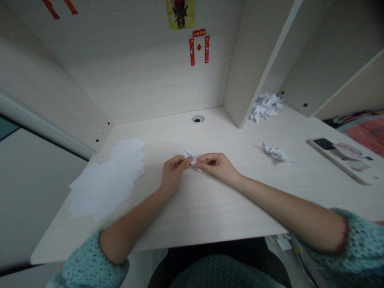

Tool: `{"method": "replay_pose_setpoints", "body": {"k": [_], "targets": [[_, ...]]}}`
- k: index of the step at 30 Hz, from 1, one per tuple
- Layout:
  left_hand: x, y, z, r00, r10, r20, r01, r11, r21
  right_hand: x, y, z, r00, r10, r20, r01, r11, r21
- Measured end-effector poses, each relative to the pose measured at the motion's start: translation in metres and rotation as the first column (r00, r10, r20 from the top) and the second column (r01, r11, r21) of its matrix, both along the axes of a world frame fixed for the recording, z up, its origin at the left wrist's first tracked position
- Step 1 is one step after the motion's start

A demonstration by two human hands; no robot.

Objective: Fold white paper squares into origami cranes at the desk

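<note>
My left hand (173, 173) pinches a small folded white paper (189, 154) between thumb and fingers; my right hand (218, 165) pinches its other side, the fingertips of both nearly meeting; the piece sits just above or on the pale wooden desk (207, 212), I cannot tell which; to my left spread loose white paper sheets (103, 186); to my right lies a small cluster of folded paper (274, 153), then a smartphone (355, 166); farther back, beside the upright partition (255, 56), rests a larger folded-paper heap (264, 106).
</note>
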State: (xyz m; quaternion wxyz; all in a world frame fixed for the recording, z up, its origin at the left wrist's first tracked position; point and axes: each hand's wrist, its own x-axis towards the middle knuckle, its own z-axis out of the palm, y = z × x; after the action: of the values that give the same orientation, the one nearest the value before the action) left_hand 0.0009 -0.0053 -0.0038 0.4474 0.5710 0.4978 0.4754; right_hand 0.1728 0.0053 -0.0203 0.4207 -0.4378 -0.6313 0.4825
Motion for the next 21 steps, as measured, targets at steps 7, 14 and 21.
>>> {"method": "replay_pose_setpoints", "body": {"k": [7,14,21], "targets": [[0.0026,-0.0026,0.0008,1.000,0.024,-0.008,-0.024,1.000,0.006,-0.0018,-0.0021,0.0031,0.999,0.036,0.018,-0.036,0.998,-0.046],[0.0044,-0.0044,0.0064,0.999,0.035,0.019,-0.035,0.999,0.003,-0.0022,-0.0036,0.0061,0.999,0.041,0.023,-0.040,0.997,-0.070],[0.0038,-0.0018,0.0077,0.997,0.077,0.025,-0.076,0.997,-0.034,-0.0015,-0.0048,0.0041,0.996,0.067,0.064,-0.064,0.997,-0.037]]}}
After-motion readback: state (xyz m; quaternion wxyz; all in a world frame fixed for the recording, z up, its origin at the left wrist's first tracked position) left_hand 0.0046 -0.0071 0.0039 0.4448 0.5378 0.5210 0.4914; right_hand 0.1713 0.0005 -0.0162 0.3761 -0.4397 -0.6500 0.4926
